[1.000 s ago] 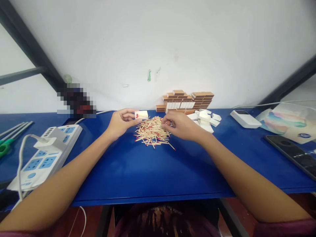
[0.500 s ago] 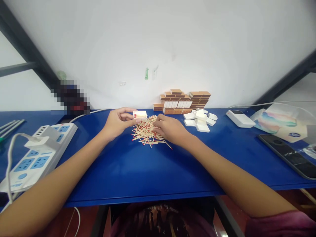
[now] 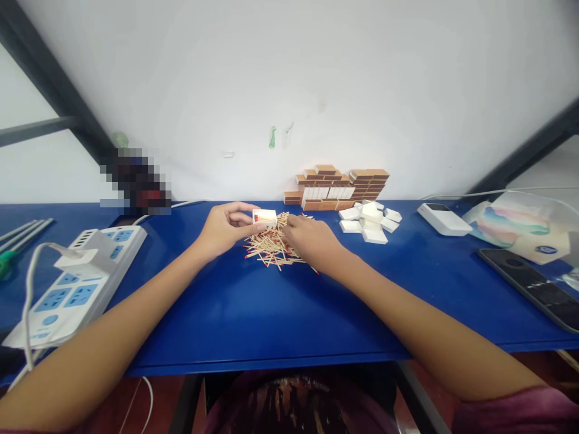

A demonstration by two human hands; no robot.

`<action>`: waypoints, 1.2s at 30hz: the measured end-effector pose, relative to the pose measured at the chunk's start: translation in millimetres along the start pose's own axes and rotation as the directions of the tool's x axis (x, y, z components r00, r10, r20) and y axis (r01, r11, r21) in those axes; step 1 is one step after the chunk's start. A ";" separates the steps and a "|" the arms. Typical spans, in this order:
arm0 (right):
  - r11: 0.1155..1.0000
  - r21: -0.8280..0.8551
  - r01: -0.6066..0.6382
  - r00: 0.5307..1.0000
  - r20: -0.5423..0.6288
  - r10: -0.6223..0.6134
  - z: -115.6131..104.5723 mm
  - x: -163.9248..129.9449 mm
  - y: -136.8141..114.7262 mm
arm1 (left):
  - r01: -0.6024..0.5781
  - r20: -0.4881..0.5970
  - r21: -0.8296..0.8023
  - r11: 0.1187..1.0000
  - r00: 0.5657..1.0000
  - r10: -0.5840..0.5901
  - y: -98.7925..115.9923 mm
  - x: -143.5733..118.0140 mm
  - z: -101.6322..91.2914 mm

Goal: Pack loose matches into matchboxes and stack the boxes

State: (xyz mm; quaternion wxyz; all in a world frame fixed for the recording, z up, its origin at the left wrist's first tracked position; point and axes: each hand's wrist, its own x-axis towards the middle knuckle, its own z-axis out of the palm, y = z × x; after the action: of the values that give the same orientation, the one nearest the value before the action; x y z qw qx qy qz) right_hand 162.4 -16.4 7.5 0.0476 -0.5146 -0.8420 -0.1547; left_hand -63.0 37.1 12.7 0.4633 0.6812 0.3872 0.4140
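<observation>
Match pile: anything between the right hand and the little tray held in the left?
Nothing visible. The right hand rests on the match pile, right beside the white tray that the left hand holds just above the pile's far edge. Only loose matches lie below.

Both arms outstretched; left grip (image 3: 224,228) pinched closed, right grip (image 3: 312,240) curled palm-down.

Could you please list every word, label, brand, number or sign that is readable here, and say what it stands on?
No text can be read.
Tissue pack: a small round blue logo, too blurred to read.
Power strip: only blue socket panels, no legible lettering.
White device: dark screen, nothing legible.
Phone: dark screen, faint marks, unreadable.
Match tray in the left hand: plain white.
Stacked matchboxes: no print visible.
</observation>
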 end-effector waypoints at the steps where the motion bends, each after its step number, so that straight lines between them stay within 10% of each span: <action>1: 1.000 0.006 -0.006 1.000 0.009 0.006 -1.5 -0.8 0.6 | 0.004 0.005 0.003 1.000 1.000 -0.004 0.3 -0.3 0.5; 8: 0.995 0.061 -0.083 0.996 0.019 0.082 -14.3 -7.6 19.3 | -0.014 0.031 0.050 0.999 0.999 0.012 -2.5 -0.4 0.9; 17: 0.943 0.329 0.054 0.965 -0.259 0.035 -18.3 -13.0 21.2 | -0.062 0.137 0.106 0.992 0.989 0.048 -8.8 -12.1 15.9; 36: 0.947 0.275 0.166 0.970 -0.217 -0.107 -21.4 -15.9 6.9 | 0.012 0.116 -0.030 0.999 0.993 -0.009 -3.1 -23.6 32.3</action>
State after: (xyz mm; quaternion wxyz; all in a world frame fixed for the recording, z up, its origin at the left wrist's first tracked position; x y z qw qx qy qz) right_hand 174.2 -33.6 25.4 0.1960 -0.4241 -0.8802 -0.0830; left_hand -42.1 6.4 -2.5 0.4975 0.6950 0.3568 0.3771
